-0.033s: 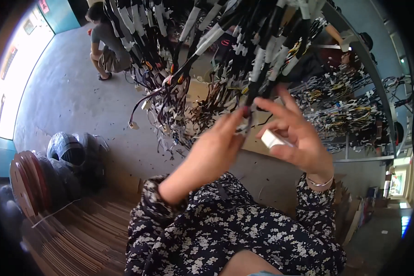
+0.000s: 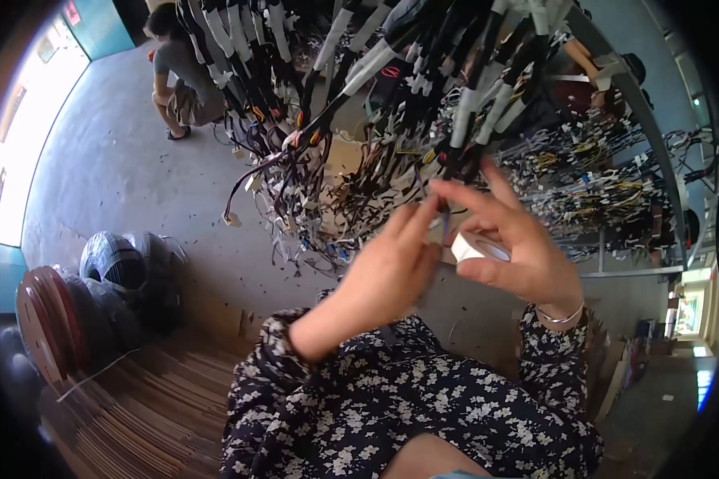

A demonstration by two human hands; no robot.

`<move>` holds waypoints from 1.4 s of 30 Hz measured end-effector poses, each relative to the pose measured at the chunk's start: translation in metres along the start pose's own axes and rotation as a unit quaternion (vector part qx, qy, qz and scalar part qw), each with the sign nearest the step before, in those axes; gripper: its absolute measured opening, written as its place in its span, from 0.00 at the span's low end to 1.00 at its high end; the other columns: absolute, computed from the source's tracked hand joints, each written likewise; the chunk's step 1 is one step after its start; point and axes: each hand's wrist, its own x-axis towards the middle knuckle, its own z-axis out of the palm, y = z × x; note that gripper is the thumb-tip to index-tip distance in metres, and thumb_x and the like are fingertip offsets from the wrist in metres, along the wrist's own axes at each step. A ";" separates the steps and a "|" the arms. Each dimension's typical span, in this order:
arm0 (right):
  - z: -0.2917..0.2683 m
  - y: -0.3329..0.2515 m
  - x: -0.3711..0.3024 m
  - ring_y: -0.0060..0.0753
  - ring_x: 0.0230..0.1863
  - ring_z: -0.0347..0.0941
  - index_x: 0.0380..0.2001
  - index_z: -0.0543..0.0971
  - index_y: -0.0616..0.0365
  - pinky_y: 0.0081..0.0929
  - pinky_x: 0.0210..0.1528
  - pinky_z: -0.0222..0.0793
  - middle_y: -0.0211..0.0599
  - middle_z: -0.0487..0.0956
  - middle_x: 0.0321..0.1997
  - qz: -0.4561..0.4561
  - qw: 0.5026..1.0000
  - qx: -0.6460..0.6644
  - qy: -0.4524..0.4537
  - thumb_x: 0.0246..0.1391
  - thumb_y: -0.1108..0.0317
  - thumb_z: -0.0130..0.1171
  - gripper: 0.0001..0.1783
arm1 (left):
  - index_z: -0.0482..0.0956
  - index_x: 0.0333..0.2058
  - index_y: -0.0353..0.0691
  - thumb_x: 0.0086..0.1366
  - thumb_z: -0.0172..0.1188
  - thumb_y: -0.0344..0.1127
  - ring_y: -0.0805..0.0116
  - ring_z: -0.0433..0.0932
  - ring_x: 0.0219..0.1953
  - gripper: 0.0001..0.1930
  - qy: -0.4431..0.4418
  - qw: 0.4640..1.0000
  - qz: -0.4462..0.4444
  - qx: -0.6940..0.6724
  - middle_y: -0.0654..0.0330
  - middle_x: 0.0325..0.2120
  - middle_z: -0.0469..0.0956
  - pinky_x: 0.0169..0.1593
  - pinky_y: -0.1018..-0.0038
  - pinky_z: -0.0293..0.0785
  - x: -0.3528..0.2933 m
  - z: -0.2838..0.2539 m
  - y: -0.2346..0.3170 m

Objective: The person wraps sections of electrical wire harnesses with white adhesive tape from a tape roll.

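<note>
Left hand: fingers bent and drawn together, their tips at a thin dark strand; blur hides whether they pinch it or only touch it
Right hand: partly curled, thumb and lower fingers gripping a white roll, while the upper fingers spread out toward the wires
White roll: in front of the right palm, just beside the strand, its hollow side partly showing
Wire bundle: white-wrapped along its length, hanging with its lower end near the right fingertips; contact is hard to judge
Slip risk: the roll could drop if the thumb eases while the upper fingers work, since so few fingers seem to hold it
Snag risk: loose ends in the hanging harnesses could catch the fingers, being crowded just beyond them
Right edge: a curved-looking metal frame bounds the harnesses, well apart from the right wrist
Left side: grey floor stretches toward a seated person, with coils lower down
Near side: the widest elbow room lies back over the floral garment
</note>
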 end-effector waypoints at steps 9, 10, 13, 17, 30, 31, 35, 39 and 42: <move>-0.035 -0.006 0.006 0.29 0.50 0.76 0.72 0.61 0.71 0.29 0.56 0.73 0.49 0.64 0.71 0.164 0.986 0.018 -0.031 0.50 0.55 0.71 0.52 | 0.76 0.59 0.36 0.62 0.62 0.30 0.47 0.79 0.54 0.25 0.206 0.977 0.049 -0.019 0.46 0.55 0.77 0.56 0.63 0.75 0.043 -0.010 -0.054; -0.034 -0.006 0.007 0.31 0.49 0.77 0.71 0.60 0.75 0.31 0.54 0.74 0.52 0.64 0.73 0.135 0.987 0.083 -0.030 0.48 0.54 0.71 0.54 | 0.75 0.61 0.37 0.62 0.62 0.30 0.50 0.79 0.55 0.26 0.208 0.975 0.080 -0.012 0.48 0.53 0.79 0.58 0.63 0.73 0.057 -0.008 -0.073; -0.039 -0.005 0.007 0.33 0.48 0.80 0.70 0.62 0.75 0.31 0.52 0.76 0.51 0.60 0.76 0.130 0.983 0.124 -0.048 0.48 0.54 0.71 0.52 | 0.74 0.63 0.37 0.65 0.60 0.28 0.67 0.76 0.55 0.26 0.012 0.951 -0.030 -0.307 0.56 0.51 0.80 0.59 0.71 0.70 0.082 -0.002 -0.092; -0.050 0.006 -0.004 0.35 0.46 0.81 0.69 0.65 0.73 0.31 0.54 0.75 0.48 0.64 0.74 0.122 0.977 0.165 -0.057 0.48 0.54 0.71 0.50 | 0.76 0.60 0.31 0.69 0.58 0.26 0.75 0.77 0.51 0.21 -0.132 0.905 -0.090 -0.395 0.58 0.52 0.81 0.56 0.77 0.72 0.075 -0.012 -0.093; -0.045 0.000 0.001 0.38 0.47 0.80 0.68 0.63 0.78 0.35 0.52 0.76 0.52 0.63 0.73 0.134 0.984 0.110 -0.040 0.46 0.48 0.71 0.56 | 0.83 0.38 0.31 0.54 0.72 0.19 0.68 0.75 0.29 0.12 0.252 0.948 0.043 -0.191 0.59 0.28 0.74 0.35 0.77 0.72 0.018 0.002 -0.046; -0.043 0.000 0.003 0.38 0.47 0.80 0.68 0.63 0.78 0.35 0.52 0.76 0.52 0.63 0.73 0.136 0.984 0.107 -0.042 0.46 0.48 0.71 0.56 | 0.83 0.36 0.33 0.52 0.71 0.17 0.67 0.74 0.29 0.12 0.280 0.937 0.048 -0.204 0.58 0.28 0.73 0.33 0.75 0.71 0.019 0.005 -0.044; -0.044 0.001 0.004 0.39 0.47 0.81 0.68 0.63 0.79 0.36 0.51 0.76 0.53 0.64 0.72 0.131 0.985 0.102 -0.046 0.46 0.47 0.71 0.56 | 0.81 0.36 0.33 0.52 0.70 0.18 0.65 0.75 0.31 0.12 0.294 0.941 0.069 -0.152 0.58 0.29 0.73 0.34 0.73 0.72 0.021 0.004 -0.048; -0.045 0.001 0.004 0.38 0.46 0.81 0.68 0.63 0.80 0.35 0.51 0.76 0.53 0.64 0.72 0.124 0.986 0.100 -0.055 0.46 0.47 0.70 0.56 | 0.76 0.41 0.33 0.55 0.65 0.23 0.61 0.77 0.43 0.14 0.173 0.940 0.051 -0.289 0.55 0.38 0.75 0.50 0.69 0.74 0.039 0.003 -0.065; -0.043 0.001 0.007 0.38 0.46 0.80 0.67 0.63 0.80 0.35 0.50 0.77 0.54 0.64 0.72 0.121 0.985 0.107 -0.056 0.47 0.46 0.71 0.56 | 0.75 0.48 0.29 0.58 0.64 0.24 0.70 0.75 0.52 0.18 -0.001 0.915 -0.065 -0.399 0.57 0.48 0.77 0.58 0.73 0.70 0.046 0.002 -0.070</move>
